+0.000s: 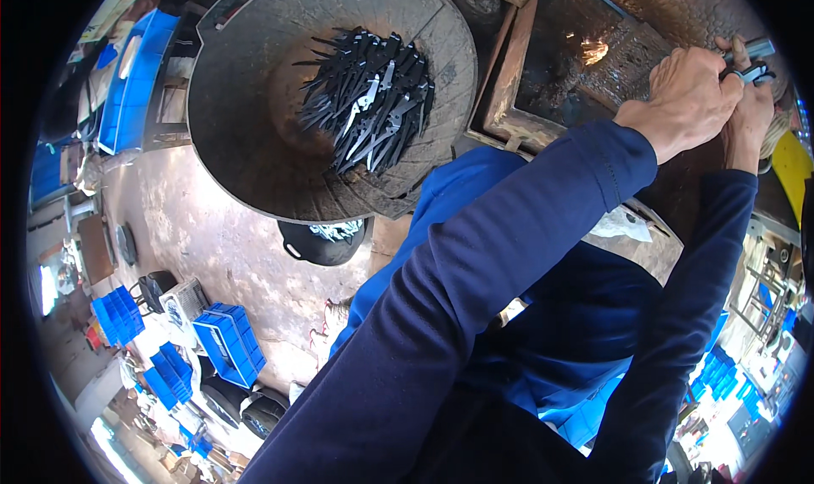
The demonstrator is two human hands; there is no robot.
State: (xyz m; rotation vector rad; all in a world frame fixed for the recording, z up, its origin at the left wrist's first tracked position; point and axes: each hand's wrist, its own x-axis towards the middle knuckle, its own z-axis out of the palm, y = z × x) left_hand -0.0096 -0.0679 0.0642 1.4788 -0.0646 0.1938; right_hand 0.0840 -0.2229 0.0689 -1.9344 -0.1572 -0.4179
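Observation:
At the upper right my two hands are close together, at the far side of a wooden-framed trough (517, 119). My left hand (691, 94) is closed, its fingers curled on a small shiny metal piece (753, 75) with a curved, dark-edged end. My right hand (750, 115), partly behind the left, grips the same piece, with fingers showing above it. Just beyond the fingers is a short bluish metal cylinder (760, 48). The kind of the held piece cannot be made out, as my fingers cover most of it.
Left of the trough stands a wide round basin (246, 102) with a heap of dark, pointed metal blades (373, 102). A black handled tub (326, 247) with shiny pieces is below it. Blue crates (229, 344) stand at lower left; a long blue tray (136, 81) is at upper left.

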